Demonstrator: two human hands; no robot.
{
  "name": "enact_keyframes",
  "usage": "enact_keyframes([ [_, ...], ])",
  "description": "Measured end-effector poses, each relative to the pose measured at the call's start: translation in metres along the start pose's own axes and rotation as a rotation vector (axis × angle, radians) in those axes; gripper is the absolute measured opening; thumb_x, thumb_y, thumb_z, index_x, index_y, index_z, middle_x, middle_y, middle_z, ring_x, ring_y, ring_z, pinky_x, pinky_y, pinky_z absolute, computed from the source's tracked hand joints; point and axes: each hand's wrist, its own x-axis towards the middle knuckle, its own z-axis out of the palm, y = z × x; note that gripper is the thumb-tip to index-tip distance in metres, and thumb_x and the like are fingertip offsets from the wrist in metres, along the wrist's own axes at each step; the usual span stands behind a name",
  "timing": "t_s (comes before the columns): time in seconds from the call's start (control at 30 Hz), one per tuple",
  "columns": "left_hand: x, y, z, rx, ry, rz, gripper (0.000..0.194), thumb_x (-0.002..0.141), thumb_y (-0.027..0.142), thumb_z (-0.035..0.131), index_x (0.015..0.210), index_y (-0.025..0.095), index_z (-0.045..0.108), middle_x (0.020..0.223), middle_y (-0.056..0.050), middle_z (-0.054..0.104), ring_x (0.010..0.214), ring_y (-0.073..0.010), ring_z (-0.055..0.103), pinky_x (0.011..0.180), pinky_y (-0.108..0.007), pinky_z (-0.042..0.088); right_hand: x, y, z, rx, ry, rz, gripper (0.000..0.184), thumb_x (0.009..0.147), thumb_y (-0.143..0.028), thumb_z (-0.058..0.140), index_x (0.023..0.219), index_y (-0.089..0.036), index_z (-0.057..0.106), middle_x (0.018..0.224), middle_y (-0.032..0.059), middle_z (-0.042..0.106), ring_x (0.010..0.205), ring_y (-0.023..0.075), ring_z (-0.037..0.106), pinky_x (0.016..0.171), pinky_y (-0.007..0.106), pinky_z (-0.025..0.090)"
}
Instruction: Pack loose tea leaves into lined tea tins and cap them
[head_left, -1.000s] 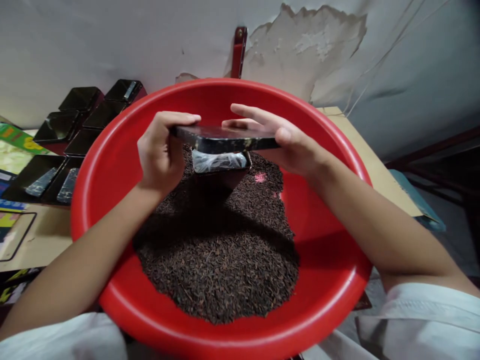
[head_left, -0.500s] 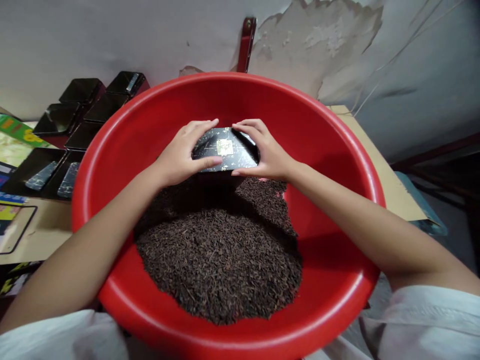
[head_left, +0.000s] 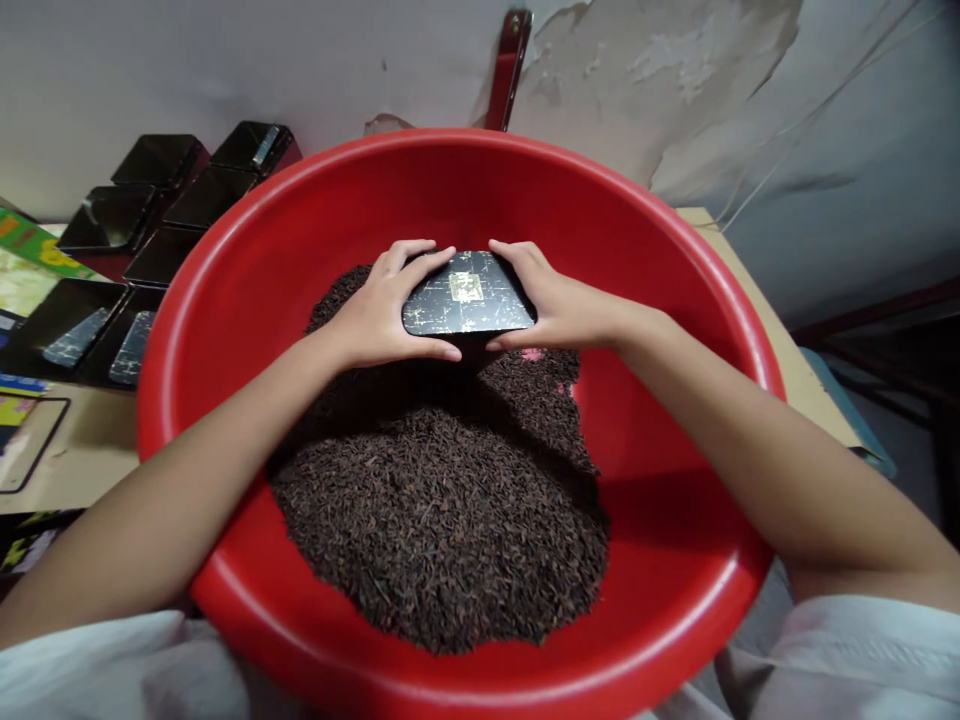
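Between my two hands is a black tin (head_left: 491,295) with gold flecks and a gold square label on its top face. My left hand (head_left: 382,310) grips its left side, the thumb along the near edge. My right hand (head_left: 551,300) grips the right side in the same way. The tin is above the far part of a heap of dark loose tea leaves (head_left: 450,520); whether its underside touches the leaves is hidden. The heap lies in a large red plastic basin (head_left: 675,600).
Several black tins (head_left: 157,160) stand on the table (head_left: 90,430) left of the basin, some with patterned pieces on top. A green and yellow package (head_left: 37,245) lies beside them. Behind the basin, a dark red bar (head_left: 510,70) leans on the peeling wall (head_left: 645,80).
The tin and both hands have shifted slightly right within the basin. My left thumb has slid from the tin's top to its near edge. The camera view has moved a little.
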Motion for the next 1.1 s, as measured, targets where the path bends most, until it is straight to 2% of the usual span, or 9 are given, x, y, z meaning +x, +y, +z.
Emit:
enact_keyframes([
  [0.13,-0.002,-0.003,0.019,-0.241,0.210,-0.038,0.092,0.059,0.073,0.066,0.136,0.029,0.039,0.143,-0.008,0.034,0.138,-0.0357,0.023,0.116,-0.051,0.014,-0.003,-0.006,0.003,0.251,-0.001,0.068,0.109,0.052,-0.072,0.070,0.140,-0.022,0.030,0.147,0.0108,0.025,0.138,0.0386,0.024,0.113,0.058,0.022],
  [0.27,-0.008,-0.004,0.044,-0.570,0.452,-0.248,0.082,0.073,0.066,0.059,0.139,0.028,0.030,0.147,-0.007,0.032,0.140,-0.0319,0.022,0.116,-0.048,0.016,0.001,-0.016,0.032,0.755,0.228,0.229,0.072,0.073,-0.071,0.050,0.127,-0.024,0.040,0.139,0.0073,0.043,0.131,0.0286,0.039,0.109,0.051,0.034],
  [0.37,-0.012,-0.002,0.055,-0.749,0.506,-0.353,0.077,0.073,0.058,0.064,0.137,0.029,0.034,0.146,-0.005,0.036,0.138,-0.0310,0.029,0.116,-0.047,0.021,0.002,-0.024,0.052,0.999,0.349,0.319,0.055,0.072,-0.061,0.058,0.110,-0.022,0.048,0.126,0.0068,0.055,0.121,0.0261,0.050,0.105,0.045,0.040],
  [0.47,-0.016,0.006,0.060,-0.794,0.594,-0.372,0.069,0.073,0.050,0.066,0.133,0.027,0.041,0.144,-0.004,0.041,0.135,-0.0296,0.035,0.116,-0.044,0.024,0.000,-0.031,0.052,1.082,0.327,0.374,0.059,0.062,-0.050,0.073,0.107,-0.023,0.046,0.122,0.0057,0.058,0.117,0.0253,0.053,0.102,0.043,0.043],
  [0.57,-0.017,0.017,0.061,-0.791,0.684,-0.420,0.060,0.076,0.044,0.064,0.129,0.021,0.047,0.139,-0.007,0.048,0.131,-0.0286,0.041,0.114,-0.043,0.029,-0.002,-0.035,0.041,1.053,0.216,0.423,0.072,0.051,-0.035,0.083,0.111,-0.024,0.045,0.123,0.0052,0.058,0.116,0.0239,0.054,0.103,0.041,0.044],
  [0.73,-0.018,0.036,0.057,-0.902,0.652,-0.550,0.049,0.080,0.033,0.062,0.127,0.026,0.050,0.137,-0.002,0.052,0.129,-0.0250,0.045,0.112,-0.043,0.033,-0.005,-0.036,0.030,0.981,0.022,0.442,0.059,0.055,-0.035,0.082,0.107,-0.022,0.056,0.115,0.0056,0.064,0.111,0.0237,0.058,0.102,0.045,0.045],
  [0.93,-0.025,0.049,0.057,-0.870,0.578,-0.586,0.047,0.085,0.037,0.058,0.130,0.029,0.047,0.144,0.000,0.044,0.133,-0.0238,0.041,0.110,-0.041,0.037,-0.010,-0.038,0.039,0.931,0.157,0.465,0.071,0.048,-0.038,0.085,0.109,-0.020,0.053,0.118,0.0105,0.063,0.110,0.0275,0.060,0.102,0.050,0.046],
  [1.03,-0.023,0.042,0.054,-0.793,0.548,-0.540,0.047,0.085,0.042,0.056,0.129,0.028,0.047,0.141,-0.001,0.048,0.130,-0.0244,0.044,0.105,-0.041,0.042,-0.010,-0.035,0.040,0.838,0.180,0.466,0.076,0.046,-0.044,0.085,0.111,-0.019,0.053,0.120,0.0120,0.062,0.111,0.0298,0.059,0.101,0.053,0.046],
  [1.1,-0.018,0.032,0.047,-0.810,0.516,-0.563,0.045,0.082,0.046,0.059,0.122,0.025,0.051,0.131,-0.004,0.056,0.121,-0.0256,0.052,0.097,-0.040,0.048,-0.008,-0.029,0.040,0.801,0.176,0.496,0.075,0.054,-0.054,0.079,0.115,-0.020,0.052,0.122,0.0127,0.061,0.108,0.0303,0.060,0.095,0.053,0.050],
])
